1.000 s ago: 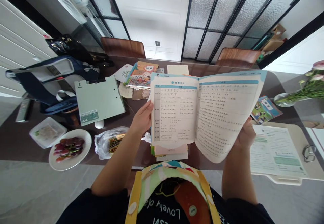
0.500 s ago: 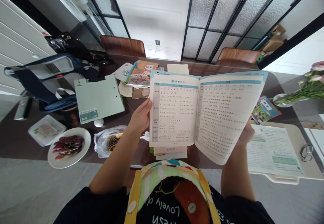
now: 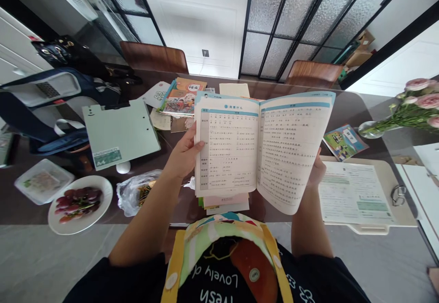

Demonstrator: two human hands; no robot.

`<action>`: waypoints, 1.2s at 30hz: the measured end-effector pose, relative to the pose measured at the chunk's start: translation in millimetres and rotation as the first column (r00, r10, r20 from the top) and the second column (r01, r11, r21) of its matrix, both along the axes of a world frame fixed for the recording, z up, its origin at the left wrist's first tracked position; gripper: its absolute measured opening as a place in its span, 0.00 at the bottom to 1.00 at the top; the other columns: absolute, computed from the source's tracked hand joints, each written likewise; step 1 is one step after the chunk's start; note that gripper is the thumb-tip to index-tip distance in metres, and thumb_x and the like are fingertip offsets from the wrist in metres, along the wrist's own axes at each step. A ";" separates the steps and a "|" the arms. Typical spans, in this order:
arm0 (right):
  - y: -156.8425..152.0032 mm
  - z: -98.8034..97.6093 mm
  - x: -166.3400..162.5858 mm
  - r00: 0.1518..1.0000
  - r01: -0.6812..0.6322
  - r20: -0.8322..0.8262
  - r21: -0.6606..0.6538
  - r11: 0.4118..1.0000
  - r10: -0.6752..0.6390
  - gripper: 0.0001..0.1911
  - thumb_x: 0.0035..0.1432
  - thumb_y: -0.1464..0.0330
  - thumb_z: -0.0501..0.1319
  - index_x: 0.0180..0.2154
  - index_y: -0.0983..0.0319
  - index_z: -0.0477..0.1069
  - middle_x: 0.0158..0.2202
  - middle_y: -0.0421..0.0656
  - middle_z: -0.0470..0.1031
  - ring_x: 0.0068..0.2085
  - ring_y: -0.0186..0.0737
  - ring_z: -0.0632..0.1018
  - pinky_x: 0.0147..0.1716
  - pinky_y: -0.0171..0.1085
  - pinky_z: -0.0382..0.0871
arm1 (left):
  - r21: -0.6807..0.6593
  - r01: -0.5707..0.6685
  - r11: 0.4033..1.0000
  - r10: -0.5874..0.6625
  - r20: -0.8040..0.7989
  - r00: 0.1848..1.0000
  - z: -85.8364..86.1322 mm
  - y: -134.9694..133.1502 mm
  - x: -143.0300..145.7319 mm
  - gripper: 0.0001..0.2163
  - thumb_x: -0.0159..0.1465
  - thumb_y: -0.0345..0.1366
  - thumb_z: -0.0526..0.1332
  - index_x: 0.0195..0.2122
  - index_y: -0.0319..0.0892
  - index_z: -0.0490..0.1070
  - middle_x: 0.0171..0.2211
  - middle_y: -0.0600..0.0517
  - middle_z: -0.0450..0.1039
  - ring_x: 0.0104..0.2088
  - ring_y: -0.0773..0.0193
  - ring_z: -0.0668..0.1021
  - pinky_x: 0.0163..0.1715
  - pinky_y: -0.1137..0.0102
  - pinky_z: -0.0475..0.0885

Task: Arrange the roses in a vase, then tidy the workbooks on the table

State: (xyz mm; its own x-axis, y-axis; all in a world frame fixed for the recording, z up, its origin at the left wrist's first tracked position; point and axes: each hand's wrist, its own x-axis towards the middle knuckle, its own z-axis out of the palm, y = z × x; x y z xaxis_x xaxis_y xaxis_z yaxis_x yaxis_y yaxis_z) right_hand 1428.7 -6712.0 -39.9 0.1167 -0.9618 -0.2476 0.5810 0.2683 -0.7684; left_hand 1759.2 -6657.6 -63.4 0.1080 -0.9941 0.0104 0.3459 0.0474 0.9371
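Both my hands hold an open workbook [image 3: 260, 147] with blue-headed tables of printed Chinese text. My left hand [image 3: 185, 150] grips the left page edge, with the thumb on the page. My right hand [image 3: 317, 172] is behind the right page, mostly hidden, and supports it from below. Beneath the workbook lies a stack of books and papers [image 3: 224, 204] on the dark table [image 3: 346, 115], partly hidden by the workbook. A picture textbook [image 3: 181, 97] lies just beyond it.
Left of my arm are a pale green A4 folder [image 3: 120, 134], a white mouse [image 3: 122, 167], a plastic bag [image 3: 135, 193], a plate of grapes [image 3: 78, 204] and a plastic container [image 3: 43, 182]. A clipboard with a printed sheet [image 3: 355, 193] and flowers in a glass vase [image 3: 411, 111] stand right.
The whole scene has slid left in view as my head turned right. The workbook stays open in both hands, and its pages now appear a little flatter.
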 end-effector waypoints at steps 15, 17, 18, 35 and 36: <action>-2.4 -28.2 -18.2 0.993 -0.110 -0.048 -0.068 0.992 0.106 0.22 0.60 0.48 0.53 0.52 0.45 0.70 0.62 0.35 0.67 0.60 0.50 0.68 0.60 0.61 0.56 | -0.024 -0.061 0.998 0.062 0.035 0.997 -0.4 2.4 11.4 0.31 0.60 0.34 0.65 0.65 0.52 0.58 0.60 0.49 0.68 0.60 0.51 0.70 0.58 0.53 0.69; -2.6 -29.3 -18.2 0.991 -0.127 -0.038 -0.064 0.990 0.125 0.22 0.60 0.47 0.52 0.51 0.44 0.70 0.61 0.35 0.67 0.60 0.49 0.69 0.60 0.62 0.55 | -0.028 -0.064 0.998 0.064 0.028 0.998 -0.1 2.7 11.0 0.31 0.60 0.34 0.65 0.64 0.52 0.58 0.60 0.50 0.68 0.60 0.52 0.70 0.58 0.54 0.69; -2.5 -29.7 -17.8 0.991 -0.133 -0.031 -0.065 0.989 0.131 0.21 0.61 0.47 0.51 0.51 0.44 0.70 0.61 0.35 0.68 0.60 0.49 0.69 0.60 0.62 0.54 | -0.029 -0.063 0.998 0.064 0.025 0.998 -0.3 2.9 10.7 0.31 0.60 0.34 0.65 0.64 0.52 0.59 0.60 0.50 0.68 0.60 0.52 0.70 0.59 0.54 0.68; 10.2 -35.5 26.8 0.987 -0.152 0.076 0.206 0.967 0.139 0.17 0.62 0.55 0.56 0.45 0.56 0.74 0.44 0.40 0.81 0.50 0.43 0.78 0.57 0.48 0.69 | -0.055 0.134 0.989 -0.137 -0.061 0.989 21.6 -3.3 -44.0 0.33 0.65 0.44 0.60 0.68 0.61 0.45 0.66 0.55 0.59 0.66 0.51 0.60 0.64 0.51 0.60; 15.0 -39.5 33.3 0.981 -0.187 0.097 0.213 0.959 0.170 0.18 0.61 0.54 0.56 0.45 0.56 0.74 0.44 0.40 0.81 0.51 0.44 0.78 0.57 0.49 0.69 | -0.062 0.166 0.984 -0.167 -0.020 0.986 13.9 -8.2 -53.3 0.32 0.65 0.46 0.59 0.68 0.61 0.45 0.67 0.54 0.56 0.68 0.52 0.56 0.65 0.51 0.56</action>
